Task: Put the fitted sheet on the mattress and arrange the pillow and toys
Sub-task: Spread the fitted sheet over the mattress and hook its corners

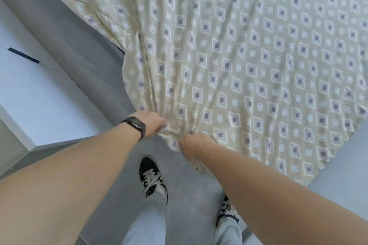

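Both the left hand (152,123) and the right hand (196,143) clutch one bunched corner of the fitted sheet (249,65), which fans away ahead and rightward over the bed, both hands equally near.

I stretch both bare arms forward and down, my left hand (152,124) and right hand (194,144) close together, fingers curled tight, each gripping a bunch of cloth.
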Demonstrator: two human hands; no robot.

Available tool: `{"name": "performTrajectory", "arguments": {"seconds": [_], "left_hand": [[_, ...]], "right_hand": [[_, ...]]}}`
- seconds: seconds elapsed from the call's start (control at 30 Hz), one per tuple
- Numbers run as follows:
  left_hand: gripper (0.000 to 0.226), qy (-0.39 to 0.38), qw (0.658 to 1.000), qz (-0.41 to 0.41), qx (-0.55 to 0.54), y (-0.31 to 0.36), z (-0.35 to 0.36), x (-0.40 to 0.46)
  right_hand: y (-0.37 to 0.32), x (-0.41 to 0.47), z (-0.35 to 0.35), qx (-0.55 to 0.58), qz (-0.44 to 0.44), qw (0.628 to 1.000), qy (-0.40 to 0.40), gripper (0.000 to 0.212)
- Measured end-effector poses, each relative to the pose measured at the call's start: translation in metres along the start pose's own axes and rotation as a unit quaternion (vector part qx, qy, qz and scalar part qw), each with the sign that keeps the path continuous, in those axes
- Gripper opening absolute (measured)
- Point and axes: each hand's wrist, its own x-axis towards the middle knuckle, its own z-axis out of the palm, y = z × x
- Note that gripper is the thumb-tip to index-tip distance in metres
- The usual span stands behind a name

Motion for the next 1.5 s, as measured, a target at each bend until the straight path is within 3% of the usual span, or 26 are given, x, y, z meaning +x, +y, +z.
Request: {"name": "performTrajectory", "arguments": {"seconds": [0.1,0.2,0.27,0.4,0.57,0.67,0.77,0.83,0.97,1.07,1.13,1.23,1.27,1.3,1.4,1.5], "left_hand": [[0.005,0.087,0.992,-0.022,-0.092,-0.017,-0.018,0.008],[0.009,0.252,0.934,-0.133,-0.217,-0.04,-0.037,0.013],[0.015,0.299,0.906,-0.185,-0.235,-0.058,-0.046,0.013],[0.041,0.295,0.876,-0.249,-0.288,-0.094,-0.055,0.011],[0.031,0.31,0.829,-0.276,-0.375,-0.134,-0.075,0.005],[0.013,0.37,0.762,-0.305,-0.435,-0.16,-0.088,0.013],[0.036,0.349,0.689,-0.331,-0.541,-0.184,-0.106,0.025],[0.039,0.311,0.642,-0.362,-0.6,-0.192,-0.114,0.036],[0.02,0.374,0.6,-0.427,-0.564,-0.216,-0.113,0.058],[0.024,0.402,0.567,-0.436,-0.573,-0.245,-0.111,0.062],[0.018,0.411,0.495,-0.429,-0.634,-0.257,-0.108,0.066],[0.032,0.388,0.335,-0.37,-0.775,-0.266,-0.101,0.066],[0.035,0.385,0.321,-0.355,-0.789,-0.265,-0.098,0.068],[0.039,0.395,0.347,-0.341,-0.78,-0.261,-0.095,0.068],[0.046,0.395,0.465,-0.319,-0.726,-0.247,-0.095,0.061],[0.025,0.38,0.527,-0.396,-0.649,-0.259,-0.092,0.042]], "right_hand": [[0.003,0.009,-0.025,0.017,-0.023,0.996,0.087,0.031],[0.016,0.026,-0.069,0.063,0.01,0.97,0.233,0.026],[0.028,0.041,-0.099,0.091,0.052,0.951,0.292,0.025],[0.044,0.068,-0.153,0.074,0.084,0.957,0.269,0.037],[0.044,0.089,-0.219,0.042,0.072,0.965,0.248,0.042],[0.036,0.114,-0.262,0.03,0.057,0.961,0.269,0.044],[0.029,0.149,-0.3,0.026,0.031,0.96,0.277,0.045],[0.029,0.169,-0.32,0.023,0.031,0.965,0.259,0.046],[0.033,0.202,-0.357,-0.057,0.021,0.957,0.283,0.044],[0.036,0.227,-0.38,-0.056,-0.003,0.948,0.314,0.043],[0.03,0.239,-0.39,-0.051,-0.009,0.947,0.317,0.043],[0.016,0.253,-0.402,-0.044,0.001,0.939,0.341,0.038],[0.013,0.255,-0.406,-0.064,0.006,0.938,0.341,0.038],[0.01,0.256,-0.41,-0.093,0.01,0.938,0.335,0.038],[-0.007,0.256,-0.431,-0.147,0.052,0.941,0.3,0.039],[-0.025,0.258,-0.448,-0.163,0.075,0.944,0.278,0.027]]}}
